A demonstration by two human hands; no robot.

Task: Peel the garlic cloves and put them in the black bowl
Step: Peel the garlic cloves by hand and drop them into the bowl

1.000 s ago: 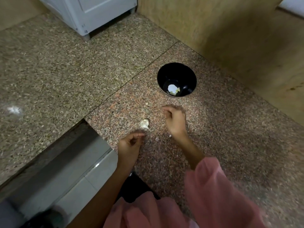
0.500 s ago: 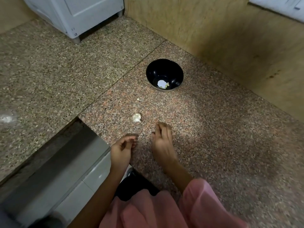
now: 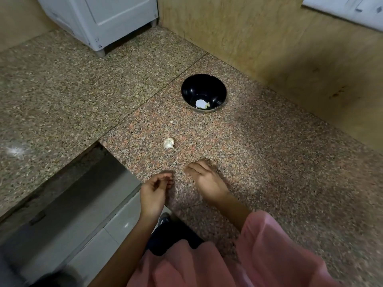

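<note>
White papery garlic piece (image 3: 169,143) lying on the speckled granite counter (image 3: 269,152) between the black bowl (image 3: 187,91) and the hands, pale peeled bits (image 3: 202,104) sitting inside the bowl, left hand (image 3: 154,191) hovering loosely curled and holding nothing, right hand (image 3: 207,179) resting fingertips down, its grip hidden.

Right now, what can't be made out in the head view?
- Left hand: curled fingers hide whether it pinches anything.
- Right hand: palm down, covers whatever lies beneath.
- Black bowl: white patch inside, glare or clove unclear.
- White speck on counter: too small to identify.
</note>
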